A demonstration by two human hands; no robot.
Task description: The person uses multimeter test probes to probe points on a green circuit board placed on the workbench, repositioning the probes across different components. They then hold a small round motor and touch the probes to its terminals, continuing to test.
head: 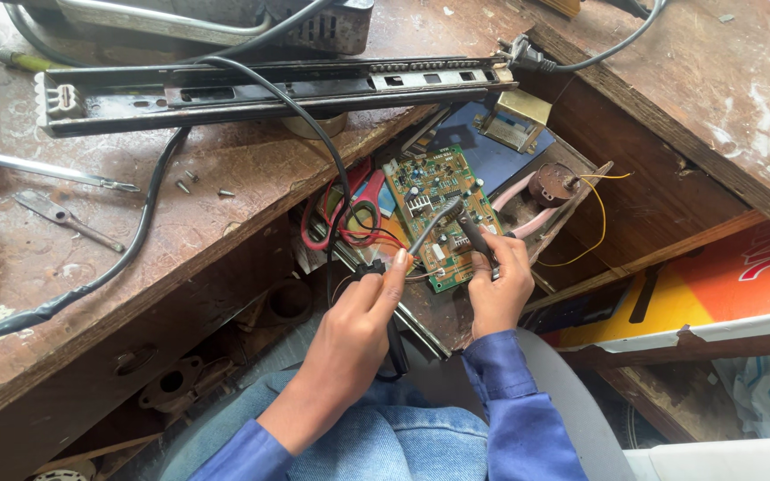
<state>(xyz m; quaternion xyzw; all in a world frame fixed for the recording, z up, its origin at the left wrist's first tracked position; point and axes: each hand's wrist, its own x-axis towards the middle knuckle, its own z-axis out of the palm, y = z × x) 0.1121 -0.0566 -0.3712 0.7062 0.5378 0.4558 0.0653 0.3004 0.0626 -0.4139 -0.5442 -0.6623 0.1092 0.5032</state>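
A wooden workbench (225, 187) stretches up and to the left of both hands, carrying a long black metal rail (269, 89) and a red-handled screwdriver (37, 165). Just above the hands, a green circuit board (434, 200) lies tilted in an open drawer (581, 178). The left hand (358, 325) pinches a black probe (430, 227) whose tip reaches the board. The right hand (499, 281), fingers curled shut, grips a second probe (474, 236), touching the board's lower edge. Red wires (349, 227) loop just left of the board.
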